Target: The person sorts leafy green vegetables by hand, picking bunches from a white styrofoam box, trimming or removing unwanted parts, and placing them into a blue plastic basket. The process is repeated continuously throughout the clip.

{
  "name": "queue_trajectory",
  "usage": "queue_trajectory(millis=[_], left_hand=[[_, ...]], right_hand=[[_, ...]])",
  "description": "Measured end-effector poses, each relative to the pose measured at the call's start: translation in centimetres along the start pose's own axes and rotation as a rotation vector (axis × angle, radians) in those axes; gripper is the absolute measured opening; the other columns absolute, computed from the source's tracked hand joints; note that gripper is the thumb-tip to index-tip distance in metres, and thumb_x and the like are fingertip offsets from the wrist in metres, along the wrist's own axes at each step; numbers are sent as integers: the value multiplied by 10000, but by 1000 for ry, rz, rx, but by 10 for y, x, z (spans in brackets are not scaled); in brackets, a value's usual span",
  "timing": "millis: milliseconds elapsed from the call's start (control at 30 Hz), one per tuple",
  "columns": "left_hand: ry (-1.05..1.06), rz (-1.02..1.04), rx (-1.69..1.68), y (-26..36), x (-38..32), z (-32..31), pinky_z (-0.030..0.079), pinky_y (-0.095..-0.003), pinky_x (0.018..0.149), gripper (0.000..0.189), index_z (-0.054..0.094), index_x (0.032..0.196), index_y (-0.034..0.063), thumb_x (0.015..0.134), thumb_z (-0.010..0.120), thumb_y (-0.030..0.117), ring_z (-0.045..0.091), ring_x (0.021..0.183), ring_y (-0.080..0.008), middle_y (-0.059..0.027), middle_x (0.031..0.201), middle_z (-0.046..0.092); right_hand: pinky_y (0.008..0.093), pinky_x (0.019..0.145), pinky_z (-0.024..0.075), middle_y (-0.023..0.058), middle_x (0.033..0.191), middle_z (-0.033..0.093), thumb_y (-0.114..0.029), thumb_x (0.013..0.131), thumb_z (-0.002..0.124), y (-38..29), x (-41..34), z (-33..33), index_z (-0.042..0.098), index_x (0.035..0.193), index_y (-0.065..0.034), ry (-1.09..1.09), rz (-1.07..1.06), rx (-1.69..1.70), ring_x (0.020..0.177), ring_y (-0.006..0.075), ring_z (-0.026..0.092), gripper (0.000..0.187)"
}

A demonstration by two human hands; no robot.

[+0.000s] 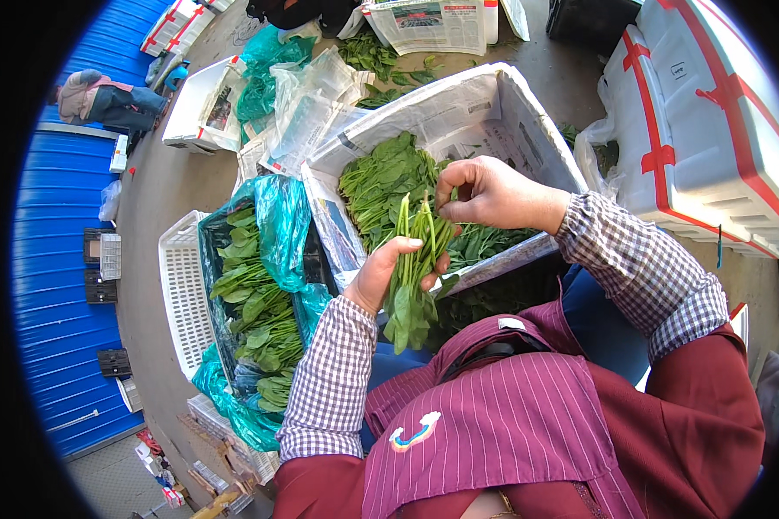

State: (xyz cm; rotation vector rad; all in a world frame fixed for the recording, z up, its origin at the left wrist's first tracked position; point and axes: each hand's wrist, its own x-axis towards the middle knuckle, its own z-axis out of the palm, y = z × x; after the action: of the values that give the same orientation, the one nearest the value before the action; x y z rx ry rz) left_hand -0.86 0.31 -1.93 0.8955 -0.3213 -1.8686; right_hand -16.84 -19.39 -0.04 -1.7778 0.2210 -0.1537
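Observation:
My left hand [396, 269] is closed around a bunch of leafy greens, spinach by its look [410, 311], stems up and leaves hanging down. At the stem tips, my right hand [483, 194] has thumb and forefinger pinched together; whether a stem is between them I cannot tell. Behind both hands stands a white foam box lined with newspaper [539, 130], with more spinach [386, 172] laid in it. To the left, a crate lined with green plastic film [276, 220] holds rows of spinach [259, 311].
A white plastic basket [185, 292] adjoins the lined crate. Foam boxes with red tape [707, 123] are stacked at the right. Loose leaves [370, 55], newspaper and plastic sheets [311, 104] lie beyond the foam box. Another person [107, 100] is far off at upper left, by a blue wall.

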Motion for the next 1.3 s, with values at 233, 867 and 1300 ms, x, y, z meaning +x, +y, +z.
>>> queue_trajectory(millis=[233,867,1300], left_hand=[[84,-43,29,-7,3,-18,497,-291,639,596,474,1465,-42,1007,454,339,576,686,-178,-143,965,663],[122,-48,128,-9,-10,-14,546,-287,695,424,630,1240,9,1025,469,337,652,738,-162,-126,932,722],[-87,-142,138,-26,-7,5,513,-374,1031,391,568,1340,-46,1036,493,187,672,1110,-253,-176,1261,669]], right_hand=[[451,802,547,139,951,684,-190,838,766,-8,-7,2,712,913,-48,139,-103,-570,920,378,680,169],[445,900,549,183,1150,667,-90,804,706,23,2,-27,664,1167,-10,105,-10,-645,1041,353,671,374],[263,784,510,-3,934,667,-227,1017,687,-2,-9,35,667,1177,-31,-264,105,320,877,61,581,253]])
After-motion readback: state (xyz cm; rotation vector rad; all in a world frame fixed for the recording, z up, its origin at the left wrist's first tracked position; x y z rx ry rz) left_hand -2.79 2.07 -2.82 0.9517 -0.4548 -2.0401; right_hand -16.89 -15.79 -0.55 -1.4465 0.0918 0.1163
